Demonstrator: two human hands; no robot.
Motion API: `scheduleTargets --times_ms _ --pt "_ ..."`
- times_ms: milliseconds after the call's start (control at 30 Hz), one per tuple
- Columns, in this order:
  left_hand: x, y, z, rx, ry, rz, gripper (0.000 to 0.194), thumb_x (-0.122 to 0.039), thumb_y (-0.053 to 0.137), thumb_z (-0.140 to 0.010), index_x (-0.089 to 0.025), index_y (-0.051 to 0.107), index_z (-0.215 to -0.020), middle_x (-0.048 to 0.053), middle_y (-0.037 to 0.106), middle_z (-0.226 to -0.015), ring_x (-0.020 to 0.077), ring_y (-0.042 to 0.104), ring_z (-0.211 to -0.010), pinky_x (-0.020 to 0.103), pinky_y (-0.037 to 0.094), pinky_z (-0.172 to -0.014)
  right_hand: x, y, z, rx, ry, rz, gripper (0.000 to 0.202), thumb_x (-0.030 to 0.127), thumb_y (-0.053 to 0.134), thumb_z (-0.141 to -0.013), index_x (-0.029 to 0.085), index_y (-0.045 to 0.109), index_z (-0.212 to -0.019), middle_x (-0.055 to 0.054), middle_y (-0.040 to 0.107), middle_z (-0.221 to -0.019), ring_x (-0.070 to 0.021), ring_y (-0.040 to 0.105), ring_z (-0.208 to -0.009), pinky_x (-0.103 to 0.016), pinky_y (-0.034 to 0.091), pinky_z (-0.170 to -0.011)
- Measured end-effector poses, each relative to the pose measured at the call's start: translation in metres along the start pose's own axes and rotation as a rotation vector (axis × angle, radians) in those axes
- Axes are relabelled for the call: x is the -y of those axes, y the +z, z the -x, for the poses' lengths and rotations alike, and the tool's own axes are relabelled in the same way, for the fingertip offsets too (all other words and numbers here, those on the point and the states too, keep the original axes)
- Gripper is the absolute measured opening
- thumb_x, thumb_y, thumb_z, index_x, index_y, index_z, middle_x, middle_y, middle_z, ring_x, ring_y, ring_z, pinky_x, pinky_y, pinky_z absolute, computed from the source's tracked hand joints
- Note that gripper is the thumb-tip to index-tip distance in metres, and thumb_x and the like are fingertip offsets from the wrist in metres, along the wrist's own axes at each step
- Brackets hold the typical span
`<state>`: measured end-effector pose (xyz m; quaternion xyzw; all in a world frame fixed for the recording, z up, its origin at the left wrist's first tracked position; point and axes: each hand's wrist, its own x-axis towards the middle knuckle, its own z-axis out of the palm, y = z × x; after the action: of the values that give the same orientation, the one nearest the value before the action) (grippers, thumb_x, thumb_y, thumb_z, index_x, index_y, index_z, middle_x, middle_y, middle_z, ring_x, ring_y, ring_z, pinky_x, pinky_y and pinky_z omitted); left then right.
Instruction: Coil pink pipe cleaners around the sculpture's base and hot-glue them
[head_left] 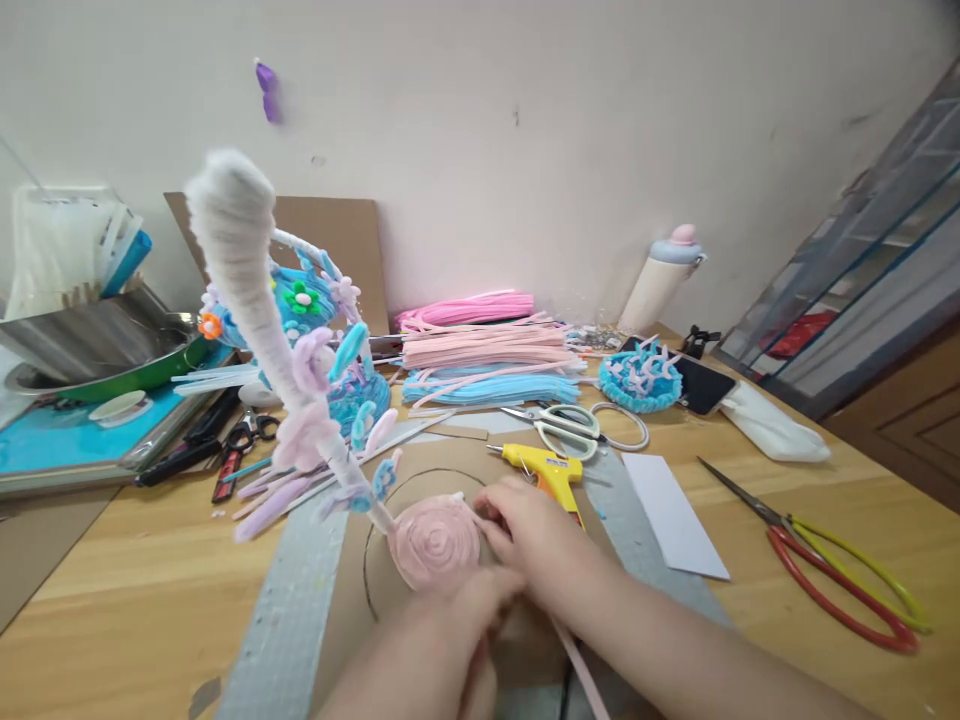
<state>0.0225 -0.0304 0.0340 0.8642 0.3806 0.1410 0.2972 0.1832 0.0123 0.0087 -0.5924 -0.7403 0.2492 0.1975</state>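
A flat spiral of pale pink pipe cleaner (pixel 436 540) lies on a cardboard sheet (pixel 420 462) marked with a dark drawn circle. My right hand (pixel 529 530) has its fingers bent and pressed together at the spiral's right edge. Just in front, my left hand (pixel 461 615) is closed and slightly blurred, its fingertips beside the right wrist. A loose pink pipe cleaner (pixel 581 665) comes out below the right forearm; its upper end is hidden near the left fingertips. From the spiral's left side rises a white wrapped stem (pixel 251 270) with fuzzy flowers and leaves.
A yellow glue gun (pixel 551 472) lies just beyond my right hand. Scissors (pixel 562 430) lie behind it, and red-and-yellow scissors (pixel 832 575) at right. Bundled pipe cleaners (pixel 487 348), a blue basket (pixel 641 378) and a bottle (pixel 660 285) stand toward the wall; metal bowls (pixel 90 335) at left.
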Motion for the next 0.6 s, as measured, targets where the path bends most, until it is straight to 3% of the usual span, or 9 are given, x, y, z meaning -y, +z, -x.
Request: scheduleTargets --times_ms 100,200,433,600 --pt "0.020 -0.001 -0.005 -0.214 -0.091 -0.195 0.043 -0.011 0.041 -0.085 -0.026 0.053 -0.124 0.007 0.058 -0.128 0.0214 0.055 -0.119 0.039 0.048 -0.098 -0.003 0.001 0.002 -0.012 0.015 0.021 0.015 0.010 0.051 -0.084 0.019 0.063 -0.084 -0.002 0.062 -0.085 -0.0155 0.058 -0.078 -0.025 0.041 -0.067" --pt "0.041 0.010 -0.008 -0.326 -0.147 -0.364 0.041 -0.018 0.039 -0.090 -0.021 0.049 -0.130 0.011 0.054 -0.133 0.0247 0.052 -0.122 0.045 0.048 -0.099 0.000 0.001 0.002 -0.009 0.036 0.130 0.012 0.015 0.050 -0.087 0.019 0.061 -0.083 -0.003 0.061 -0.085 -0.0170 0.059 -0.076 -0.027 0.041 -0.065" --pt "0.057 0.021 -0.005 -0.270 -0.065 -0.538 0.049 -0.016 0.043 -0.086 -0.014 0.044 -0.135 0.012 0.053 -0.136 0.0267 0.048 -0.125 0.044 0.047 -0.101 0.008 0.003 -0.004 0.057 0.031 0.353 0.018 0.010 0.046 -0.090 0.017 0.061 -0.084 -0.007 0.065 -0.085 -0.0228 0.062 -0.081 -0.033 0.042 -0.067" --pt "0.054 0.019 -0.004 -0.278 -0.053 -0.538 0.049 -0.017 0.044 -0.086 -0.014 0.044 -0.136 0.011 0.053 -0.135 0.0267 0.047 -0.125 0.043 0.046 -0.102 0.004 0.003 -0.003 0.015 0.038 0.089 0.016 0.014 0.047 -0.091 0.017 0.062 -0.095 -0.006 0.067 -0.093 -0.0207 0.062 -0.088 -0.031 0.043 -0.074"
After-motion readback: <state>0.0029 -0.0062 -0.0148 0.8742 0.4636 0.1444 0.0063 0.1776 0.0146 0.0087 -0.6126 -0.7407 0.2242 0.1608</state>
